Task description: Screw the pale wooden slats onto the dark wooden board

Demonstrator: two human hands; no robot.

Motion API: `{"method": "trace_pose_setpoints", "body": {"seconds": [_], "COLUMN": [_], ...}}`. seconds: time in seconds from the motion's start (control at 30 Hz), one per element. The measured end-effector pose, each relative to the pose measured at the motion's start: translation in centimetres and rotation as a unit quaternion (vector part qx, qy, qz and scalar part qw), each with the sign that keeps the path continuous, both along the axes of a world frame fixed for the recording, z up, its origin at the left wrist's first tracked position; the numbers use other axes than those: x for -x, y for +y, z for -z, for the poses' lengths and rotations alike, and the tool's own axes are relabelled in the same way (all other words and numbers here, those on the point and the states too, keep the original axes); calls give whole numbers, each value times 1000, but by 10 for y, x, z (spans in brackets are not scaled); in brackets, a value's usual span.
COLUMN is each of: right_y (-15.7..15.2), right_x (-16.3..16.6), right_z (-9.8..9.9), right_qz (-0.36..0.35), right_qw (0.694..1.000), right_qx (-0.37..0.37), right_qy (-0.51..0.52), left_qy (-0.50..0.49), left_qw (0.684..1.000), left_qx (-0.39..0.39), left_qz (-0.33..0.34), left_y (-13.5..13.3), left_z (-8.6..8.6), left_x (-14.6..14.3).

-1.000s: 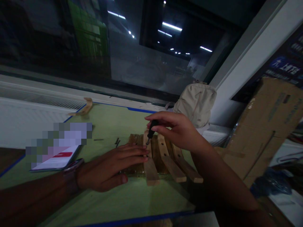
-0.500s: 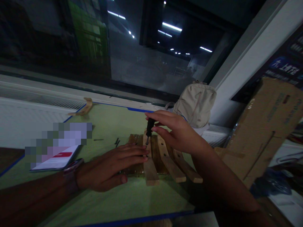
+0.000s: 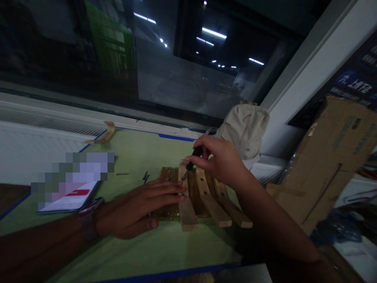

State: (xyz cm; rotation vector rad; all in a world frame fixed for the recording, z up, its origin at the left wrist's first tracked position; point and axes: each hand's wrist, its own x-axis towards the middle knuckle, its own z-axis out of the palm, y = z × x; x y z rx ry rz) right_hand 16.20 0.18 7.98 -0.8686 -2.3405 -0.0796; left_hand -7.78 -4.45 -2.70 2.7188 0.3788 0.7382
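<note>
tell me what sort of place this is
Probably an indoor workspace: the screwdriver and holed wooden strips suggest handwork, and the panel radiator below the window suggests a heated room.

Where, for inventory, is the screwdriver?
Near the head view's centre, the screwdriver is in the right hand, tip at the wooden strip the left hand touches.

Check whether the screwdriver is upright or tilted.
Tilted: the screwdriver in the right hand leans, its black handle up and right of its tip in view.

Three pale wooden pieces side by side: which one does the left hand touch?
The leftmost piece: the left hand rests on it but does not reach the middle piece or right piece.
</note>
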Motion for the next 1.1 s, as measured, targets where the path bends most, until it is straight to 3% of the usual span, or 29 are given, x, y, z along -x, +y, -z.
{"method": "trace_pose_setpoints", "body": {"seconds": [0.2,0.33,0.47,0.53,0.63,0.77,0.87,0.97,1.1], "right_y": [-16,-17,-10,-6,0,1,-6,-15,-22], "right_x": [2,4,4,4,3,2,3,5,5], "right_z": [-7,-6,0,3,5,2,-3,-7,-8], "right_qz": [-74,-131,-188,-173,-105,12,59,59,-51], "right_qw": [994,990,973,972,988,1000,993,988,992], "right_qx": [-5,36,122,135,79,-25,-66,-53,25], "right_qy": [-78,-26,50,82,84,8,-77,-134,-112], "left_qy": [4,6,12,7,4,9,6,1,5], "left_qw": [1000,1000,1000,1000,1000,1000,1000,1000,1000], "left_qx": [-12,-5,-1,0,1,-3,-2,0,-1], "left_qz": [0,-4,-3,-2,-1,0,0,-1,-3], "left_y": [0,0,0,-1,-1,0,0,0,0], "left_z": [-1,0,-2,-3,-4,-2,-1,-1,-1], "left_x": [-1,0,0,-1,-1,-1,-1,-1,0]}}
